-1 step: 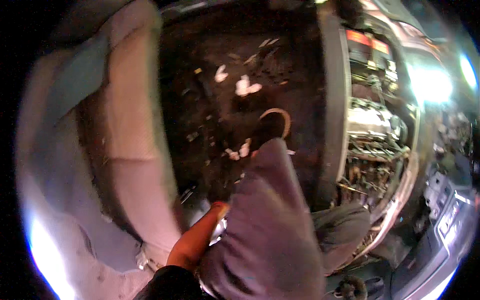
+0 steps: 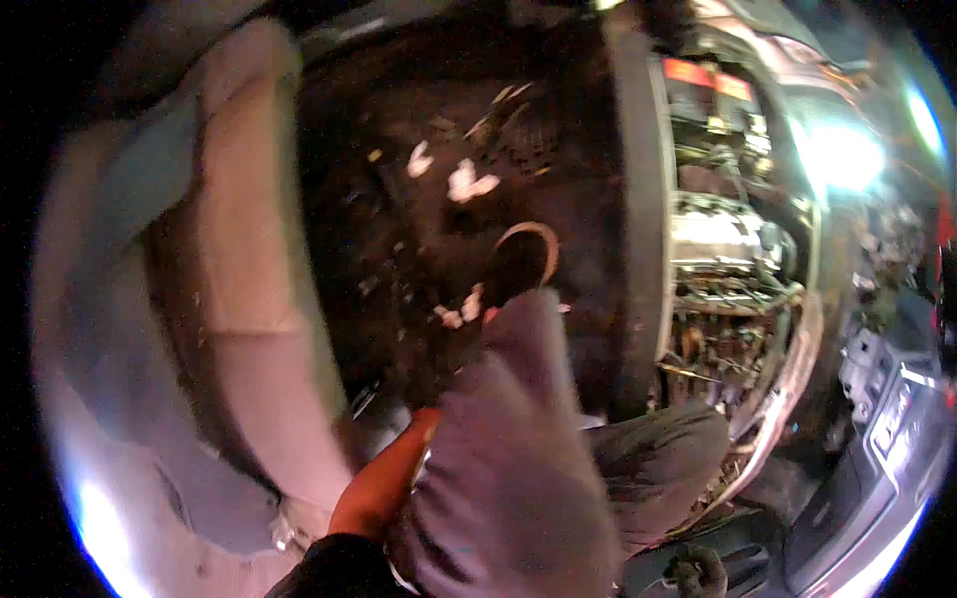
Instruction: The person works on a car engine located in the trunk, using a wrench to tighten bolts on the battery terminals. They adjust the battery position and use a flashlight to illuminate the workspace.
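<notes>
My bare left forearm comes in from the lower edge out of a black sleeve (image 2: pixel 344 568). Of my left hand (image 2: pixel 423 427) only the wrist end shows; its fingers are hidden behind my grey-trousered knee (image 2: pixel 508 429). Beside that wrist lies a smooth greyish thing (image 2: pixel 384 429), too blurred to name. My right hand is out of sight. Beyond the knee, a tan curved strip (image 2: pixel 546 247) lies on the dark, littered floor (image 2: pixel 339 239). White scraps (image 2: pixel 469 181) are scattered farther off.
A beige fabric seat (image 2: pixel 249 249) runs along the left. On the right, past a dark sill (image 2: pixel 638 229), is an open engine bay (image 2: pixel 713 234). A bright lamp (image 2: pixel 847 157) glares at the upper right. Dark car panels (image 2: pixel 887 448) stand at the far right.
The whole view has shifted slightly, so the floor, engine bay and knee sit a little farther left. My left arm stays beside the knee.
</notes>
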Motion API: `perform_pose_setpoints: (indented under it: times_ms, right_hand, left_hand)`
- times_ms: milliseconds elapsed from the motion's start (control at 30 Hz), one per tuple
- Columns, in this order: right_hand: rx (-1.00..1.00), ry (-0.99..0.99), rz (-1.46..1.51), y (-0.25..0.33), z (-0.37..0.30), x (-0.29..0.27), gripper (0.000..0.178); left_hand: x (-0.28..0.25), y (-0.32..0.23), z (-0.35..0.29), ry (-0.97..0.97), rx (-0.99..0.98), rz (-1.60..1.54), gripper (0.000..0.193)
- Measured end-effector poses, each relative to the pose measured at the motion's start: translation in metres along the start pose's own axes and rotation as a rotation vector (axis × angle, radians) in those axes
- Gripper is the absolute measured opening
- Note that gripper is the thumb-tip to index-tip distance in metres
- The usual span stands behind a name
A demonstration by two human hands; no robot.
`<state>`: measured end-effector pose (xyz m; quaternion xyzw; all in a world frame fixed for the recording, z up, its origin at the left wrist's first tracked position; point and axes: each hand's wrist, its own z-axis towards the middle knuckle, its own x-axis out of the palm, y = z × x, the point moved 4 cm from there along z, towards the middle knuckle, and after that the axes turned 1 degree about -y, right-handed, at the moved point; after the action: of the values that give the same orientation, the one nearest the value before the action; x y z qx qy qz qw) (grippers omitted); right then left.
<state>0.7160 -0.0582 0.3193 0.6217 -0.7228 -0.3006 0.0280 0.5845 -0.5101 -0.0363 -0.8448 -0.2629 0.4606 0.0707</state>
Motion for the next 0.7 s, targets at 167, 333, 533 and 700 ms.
perform_pose_setpoints:
  times_ms: [167, 333, 533, 700]
  right_hand:
    - [-0.354, -0.321, 0.252, 0.049, 0.071, 0.006, 0.025]
    - [-0.908, -0.089, -0.113, 0.184, 0.138, 0.079, 0.034]
    - [-1.665, 0.331, -1.085, 0.275, 0.18, 0.221, 0.048]
    - [-1.287, 0.624, -1.142, 0.247, 0.198, 0.2, 0.04]
  left_hand:
    - [-0.079, -0.072, -0.018, -0.02, 0.343, 0.008, 0.029]
    - [-0.179, -0.157, -0.021, -0.295, 1.122, 0.416, 0.024]
    - [-0.228, -0.257, 0.037, -0.011, 1.063, 0.073, 0.025]
    - [-0.2, -0.28, 0.037, 0.209, 1.078, 0.509, 0.021]
